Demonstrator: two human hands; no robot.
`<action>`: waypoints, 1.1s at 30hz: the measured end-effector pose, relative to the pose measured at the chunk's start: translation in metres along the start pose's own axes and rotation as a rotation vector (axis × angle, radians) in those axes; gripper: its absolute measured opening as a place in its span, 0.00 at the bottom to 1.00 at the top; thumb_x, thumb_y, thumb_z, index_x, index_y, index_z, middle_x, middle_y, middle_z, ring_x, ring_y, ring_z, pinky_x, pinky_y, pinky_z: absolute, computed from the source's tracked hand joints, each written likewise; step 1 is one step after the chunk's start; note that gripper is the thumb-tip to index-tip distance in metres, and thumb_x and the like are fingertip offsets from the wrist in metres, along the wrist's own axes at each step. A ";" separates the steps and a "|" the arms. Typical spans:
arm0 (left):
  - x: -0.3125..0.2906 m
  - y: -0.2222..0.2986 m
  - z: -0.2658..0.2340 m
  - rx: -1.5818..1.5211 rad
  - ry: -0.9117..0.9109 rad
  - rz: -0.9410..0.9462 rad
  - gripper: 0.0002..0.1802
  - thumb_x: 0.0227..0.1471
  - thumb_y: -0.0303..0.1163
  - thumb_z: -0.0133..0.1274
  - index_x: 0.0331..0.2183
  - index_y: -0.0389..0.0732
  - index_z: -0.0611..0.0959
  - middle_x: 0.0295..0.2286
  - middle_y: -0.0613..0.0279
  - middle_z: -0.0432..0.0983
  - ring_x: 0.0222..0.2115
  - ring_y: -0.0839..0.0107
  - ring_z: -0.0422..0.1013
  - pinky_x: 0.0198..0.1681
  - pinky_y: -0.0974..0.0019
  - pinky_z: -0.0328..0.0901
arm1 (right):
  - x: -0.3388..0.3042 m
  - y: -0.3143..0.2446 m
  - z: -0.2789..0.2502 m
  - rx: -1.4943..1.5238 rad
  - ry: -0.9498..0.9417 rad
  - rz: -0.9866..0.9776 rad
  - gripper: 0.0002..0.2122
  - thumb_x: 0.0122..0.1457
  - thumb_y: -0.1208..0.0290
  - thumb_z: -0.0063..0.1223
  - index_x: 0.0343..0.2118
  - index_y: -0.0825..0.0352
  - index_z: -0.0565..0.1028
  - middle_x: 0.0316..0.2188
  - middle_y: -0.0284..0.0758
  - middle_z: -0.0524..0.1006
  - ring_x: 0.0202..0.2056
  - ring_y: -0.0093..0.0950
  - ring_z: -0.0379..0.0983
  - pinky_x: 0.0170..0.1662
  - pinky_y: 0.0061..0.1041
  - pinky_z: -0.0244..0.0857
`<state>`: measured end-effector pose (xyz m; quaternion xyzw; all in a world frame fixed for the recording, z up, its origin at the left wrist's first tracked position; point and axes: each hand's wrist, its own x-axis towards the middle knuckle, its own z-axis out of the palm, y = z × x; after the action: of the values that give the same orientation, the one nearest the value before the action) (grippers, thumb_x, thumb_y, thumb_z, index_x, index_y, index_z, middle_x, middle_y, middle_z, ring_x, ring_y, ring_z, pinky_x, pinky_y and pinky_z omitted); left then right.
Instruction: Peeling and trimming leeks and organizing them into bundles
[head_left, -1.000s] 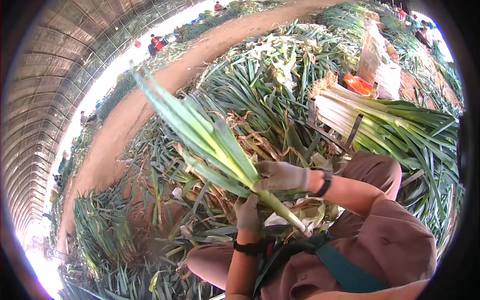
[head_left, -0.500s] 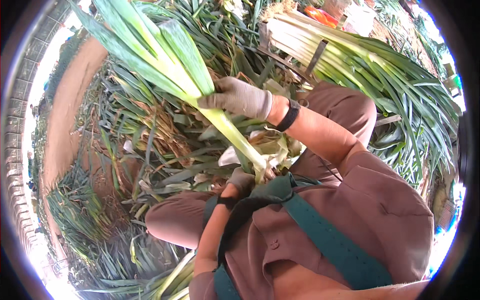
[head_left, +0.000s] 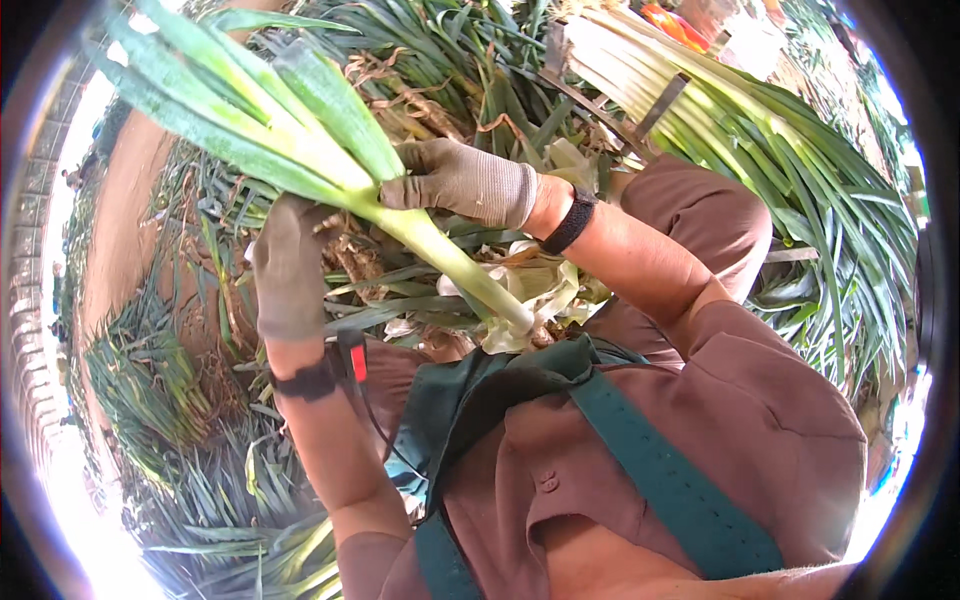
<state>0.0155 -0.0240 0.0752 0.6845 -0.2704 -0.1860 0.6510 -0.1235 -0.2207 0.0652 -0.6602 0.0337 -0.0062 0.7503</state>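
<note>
A large leek (head_left: 452, 262) slants across my lap, its green leaves fanned toward the upper left and its pale root end down by my apron (head_left: 480, 385). My gloved right hand (head_left: 462, 184) grips it where the leaves part from the stalk. Just below those leaves is my gloved left hand (head_left: 290, 275), fingers bent toward the stalk; blur and the leaves hide the fingertips, so I cannot tell if it touches. Pale peeled leaves (head_left: 560, 285) lie around the root end.
A metal rack (head_left: 662, 104) at the upper right holds a stack of cleaned leeks (head_left: 720, 130). Heaps of leeks (head_left: 150, 385) and leafy scraps spread at the left. A cable runs from a black-and-red piece (head_left: 354, 355) at my left wrist.
My left hand has moved from the leek's root end up and left to below its leaves. My right hand keeps its hold, and the leek has shifted slightly left.
</note>
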 end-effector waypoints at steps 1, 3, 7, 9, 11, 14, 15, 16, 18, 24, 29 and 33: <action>0.002 -0.002 -0.003 -0.042 -0.007 0.014 0.17 0.55 0.31 0.59 0.45 0.32 0.81 0.38 0.60 0.78 0.38 0.71 0.72 0.44 0.68 0.66 | 0.006 0.006 0.010 -0.032 -0.009 -0.055 0.23 0.59 0.60 0.63 0.52 0.70 0.74 0.40 0.27 0.78 0.40 0.17 0.71 0.46 0.21 0.67; 0.008 -0.002 0.015 -0.086 0.007 0.028 0.17 0.56 0.29 0.58 0.46 0.31 0.81 0.41 0.59 0.78 0.40 0.72 0.73 0.47 0.68 0.67 | 0.012 0.013 0.019 -0.109 0.015 -0.160 0.20 0.58 0.61 0.65 0.47 0.69 0.77 0.34 0.27 0.79 0.35 0.17 0.72 0.40 0.22 0.69; 0.015 -0.022 0.030 -0.136 0.104 -0.072 0.17 0.58 0.26 0.53 0.48 0.27 0.80 0.48 0.55 0.76 0.47 0.71 0.72 0.53 0.68 0.66 | -0.004 0.014 0.017 -0.531 0.303 -0.113 0.14 0.53 0.67 0.65 0.38 0.69 0.78 0.24 0.31 0.78 0.28 0.17 0.71 0.34 0.23 0.68; 0.025 -0.046 0.019 -0.218 0.070 -0.155 0.19 0.61 0.27 0.48 0.51 0.26 0.78 0.53 0.51 0.74 0.51 0.69 0.71 0.57 0.68 0.64 | -0.022 0.016 0.016 -0.326 0.318 -0.045 0.09 0.53 0.70 0.63 0.32 0.68 0.77 0.23 0.29 0.76 0.28 0.16 0.70 0.33 0.23 0.67; 0.032 -0.060 0.010 -0.408 0.115 -0.264 0.19 0.61 0.27 0.46 0.51 0.27 0.78 0.51 0.51 0.73 0.51 0.67 0.71 0.56 0.67 0.63 | -0.036 0.041 0.004 -0.275 0.323 -0.052 0.07 0.54 0.70 0.62 0.30 0.66 0.75 0.23 0.27 0.74 0.28 0.16 0.69 0.33 0.22 0.66; 0.033 -0.056 0.022 -0.350 0.197 -0.265 0.18 0.58 0.32 0.53 0.47 0.31 0.79 0.41 0.57 0.74 0.41 0.68 0.72 0.43 0.65 0.66 | -0.096 0.035 -0.013 -0.041 0.319 0.181 0.07 0.55 0.71 0.61 0.32 0.65 0.73 0.26 0.25 0.73 0.30 0.16 0.69 0.35 0.20 0.65; 0.031 -0.058 0.017 -0.269 0.187 -0.264 0.17 0.58 0.30 0.51 0.48 0.32 0.79 0.44 0.56 0.74 0.43 0.68 0.72 0.46 0.65 0.65 | -0.119 0.038 -0.020 -0.070 0.332 0.268 0.08 0.55 0.69 0.62 0.33 0.65 0.74 0.26 0.25 0.73 0.30 0.16 0.70 0.34 0.21 0.66; 0.029 -0.060 0.010 -0.192 0.181 -0.265 0.17 0.59 0.28 0.48 0.49 0.32 0.78 0.47 0.55 0.74 0.46 0.68 0.71 0.50 0.66 0.65 | -0.140 0.041 -0.026 -0.101 0.339 0.359 0.09 0.54 0.68 0.62 0.33 0.66 0.75 0.26 0.25 0.74 0.30 0.17 0.70 0.34 0.21 0.66; 0.024 -0.069 -0.001 -0.050 0.175 -0.223 0.16 0.59 0.29 0.51 0.48 0.34 0.79 0.44 0.57 0.74 0.43 0.68 0.72 0.46 0.66 0.66 | -0.169 0.046 -0.037 -0.215 0.327 0.471 0.11 0.54 0.65 0.63 0.34 0.68 0.78 0.25 0.27 0.76 0.29 0.19 0.73 0.34 0.23 0.67; 0.008 -0.088 -0.024 0.681 -0.059 0.220 0.26 0.52 0.23 0.52 0.55 0.40 0.76 0.53 0.54 0.73 0.54 0.65 0.70 0.54 0.58 0.63 | -0.156 0.021 -0.045 -1.324 0.632 0.309 0.16 0.51 0.66 0.65 0.40 0.69 0.76 0.27 0.38 0.77 0.27 0.28 0.74 0.33 0.26 0.68; 0.001 -0.059 -0.006 -0.386 -0.056 -0.027 0.26 0.57 0.40 0.57 0.53 0.36 0.74 0.42 0.58 0.76 0.41 0.64 0.72 0.47 0.57 0.68 | -0.079 -0.005 -0.015 -0.834 0.187 -0.077 0.16 0.53 0.67 0.65 0.43 0.68 0.80 0.28 0.38 0.79 0.30 0.27 0.76 0.36 0.26 0.69; -0.002 -0.049 -0.002 -0.632 -0.186 -0.065 0.33 0.50 0.48 0.64 0.49 0.35 0.74 0.39 0.59 0.74 0.38 0.61 0.72 0.45 0.57 0.69 | -0.045 0.016 -0.001 -0.453 -0.155 0.155 0.13 0.54 0.67 0.64 0.40 0.68 0.82 0.28 0.33 0.82 0.31 0.21 0.77 0.38 0.22 0.69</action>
<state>0.0217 -0.0209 0.0266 0.4372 -0.2354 -0.3431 0.7973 -0.1694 -0.2173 0.0506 -0.8055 0.0268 0.1096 0.5818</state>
